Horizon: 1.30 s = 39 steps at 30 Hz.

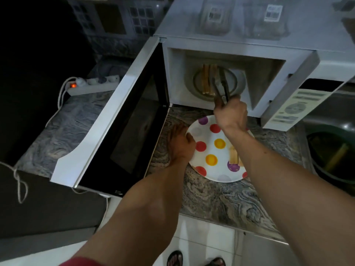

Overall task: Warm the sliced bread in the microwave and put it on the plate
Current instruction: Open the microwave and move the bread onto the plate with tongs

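The white microwave [249, 41] stands open, its door [123, 120] swung out to the left. Several bread slices [208, 79] lie on the glass turntable [233, 81] inside. My right hand [231, 114] grips dark metal tongs [221, 85] whose tips reach into the cavity at the bread. A white plate with coloured dots [211, 150] sits on the counter in front of the microwave, with a bread slice [235, 156] on it, partly hidden by my right forearm. My left hand [180, 143] rests at the plate's left rim, thumb on the edge.
The marbled stone counter [221, 198] runs under the plate. A power strip with a lit red switch [90, 85] lies at the left, behind the door. A sink with a dark green bowl [332, 154] is at the right. Packaged items sit on top of the microwave.
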Motion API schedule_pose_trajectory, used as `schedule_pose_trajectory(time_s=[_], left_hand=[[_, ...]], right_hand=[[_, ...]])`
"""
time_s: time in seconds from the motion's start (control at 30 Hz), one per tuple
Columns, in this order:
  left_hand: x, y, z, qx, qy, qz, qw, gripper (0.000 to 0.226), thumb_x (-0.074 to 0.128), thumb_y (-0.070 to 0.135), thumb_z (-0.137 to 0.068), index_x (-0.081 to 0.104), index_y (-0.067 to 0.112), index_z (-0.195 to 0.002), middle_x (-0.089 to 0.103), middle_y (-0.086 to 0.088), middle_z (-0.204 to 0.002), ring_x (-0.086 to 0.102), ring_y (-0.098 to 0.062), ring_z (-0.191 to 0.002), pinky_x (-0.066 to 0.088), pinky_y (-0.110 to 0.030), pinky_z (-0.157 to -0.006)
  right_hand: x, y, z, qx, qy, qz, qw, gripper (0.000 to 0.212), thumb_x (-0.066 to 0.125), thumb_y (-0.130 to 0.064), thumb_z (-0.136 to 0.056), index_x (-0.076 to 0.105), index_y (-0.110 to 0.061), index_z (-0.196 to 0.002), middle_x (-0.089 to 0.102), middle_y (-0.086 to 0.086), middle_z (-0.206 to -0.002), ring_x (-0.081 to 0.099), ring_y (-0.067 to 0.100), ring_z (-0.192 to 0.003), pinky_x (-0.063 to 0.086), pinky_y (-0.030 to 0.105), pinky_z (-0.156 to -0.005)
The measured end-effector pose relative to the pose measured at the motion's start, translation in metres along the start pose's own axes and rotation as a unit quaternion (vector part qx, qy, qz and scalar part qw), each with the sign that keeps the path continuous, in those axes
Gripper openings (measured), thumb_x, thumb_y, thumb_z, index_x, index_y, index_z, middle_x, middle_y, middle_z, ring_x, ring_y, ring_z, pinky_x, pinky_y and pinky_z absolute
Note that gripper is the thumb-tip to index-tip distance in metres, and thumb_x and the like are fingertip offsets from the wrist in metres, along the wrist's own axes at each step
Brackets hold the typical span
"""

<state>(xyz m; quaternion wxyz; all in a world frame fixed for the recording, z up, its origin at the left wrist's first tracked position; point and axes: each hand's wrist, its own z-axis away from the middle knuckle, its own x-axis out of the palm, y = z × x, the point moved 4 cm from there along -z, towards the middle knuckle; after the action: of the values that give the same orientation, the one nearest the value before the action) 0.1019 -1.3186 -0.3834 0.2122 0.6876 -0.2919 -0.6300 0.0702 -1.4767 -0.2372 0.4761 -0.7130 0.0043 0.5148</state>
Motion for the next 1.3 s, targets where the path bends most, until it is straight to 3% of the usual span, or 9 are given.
schedule_pose_trajectory(time_s=[0.2,0.37,0.67,1.0,1.17,1.3], left_hand=[[-0.001,0.002,0.001,0.013,0.009,0.002,1.000,0.049,0.044,0.025,-0.083,0.065,0.011,-0.125,0.059,-0.012,-0.136,0.046,-0.030,-0.133,0.031,-0.040,-0.115],[0.001,0.001,0.000,0.017,0.017,-0.003,1.000,0.047,0.045,0.024,-0.083,0.067,0.010,-0.122,0.062,-0.011,-0.132,0.048,-0.029,-0.132,0.031,-0.040,-0.116],[0.000,0.001,0.001,0.014,0.009,-0.005,1.000,0.050,0.044,0.025,-0.083,0.065,0.010,-0.125,0.059,-0.010,-0.136,0.046,-0.027,-0.134,0.028,-0.038,-0.117],[-0.003,0.005,0.002,0.019,0.030,0.018,0.999,0.046,0.050,0.019,-0.081,0.067,0.005,-0.122,0.063,-0.014,-0.129,0.050,-0.031,-0.130,0.033,-0.041,-0.114],[0.001,0.001,0.000,0.021,0.025,0.009,0.999,0.047,0.048,0.021,-0.081,0.068,0.007,-0.121,0.063,-0.011,-0.130,0.049,-0.029,-0.131,0.030,-0.039,-0.116],[0.002,0.001,0.000,0.032,0.027,0.000,0.999,0.050,0.043,0.024,-0.081,0.067,0.008,-0.121,0.064,-0.010,-0.129,0.050,-0.029,-0.130,0.031,-0.039,-0.115]], right_hand=[[0.018,0.002,-0.012,0.034,-0.008,-0.005,0.999,0.044,0.053,-0.043,-0.099,0.054,-0.003,-0.118,0.065,0.020,-0.112,0.063,0.039,-0.103,0.041,0.034,-0.070],[0.025,0.006,-0.011,0.040,0.004,-0.019,0.999,0.049,0.050,-0.046,-0.099,0.052,-0.002,-0.119,0.065,0.025,-0.113,0.063,0.044,-0.103,0.050,0.043,-0.080],[0.026,0.021,-0.006,0.039,-0.007,-0.008,0.999,0.048,0.052,-0.045,-0.099,0.052,-0.001,-0.116,0.065,0.023,-0.110,0.063,0.041,-0.101,0.037,0.032,-0.069],[0.026,0.009,-0.024,0.032,-0.013,0.056,0.998,0.042,0.052,-0.039,-0.100,0.054,-0.002,-0.121,0.063,0.020,-0.118,0.062,0.039,-0.108,0.044,0.037,-0.076],[0.024,0.000,-0.033,0.041,-0.011,0.064,0.997,0.031,0.053,-0.030,-0.101,0.061,-0.005,-0.116,0.065,0.015,-0.115,0.062,0.035,-0.106,0.038,0.032,-0.072],[0.019,0.005,-0.029,0.025,-0.008,0.064,0.998,0.035,0.051,-0.034,-0.100,0.060,-0.003,-0.115,0.065,0.018,-0.114,0.063,0.038,-0.105,0.043,0.034,-0.074]])
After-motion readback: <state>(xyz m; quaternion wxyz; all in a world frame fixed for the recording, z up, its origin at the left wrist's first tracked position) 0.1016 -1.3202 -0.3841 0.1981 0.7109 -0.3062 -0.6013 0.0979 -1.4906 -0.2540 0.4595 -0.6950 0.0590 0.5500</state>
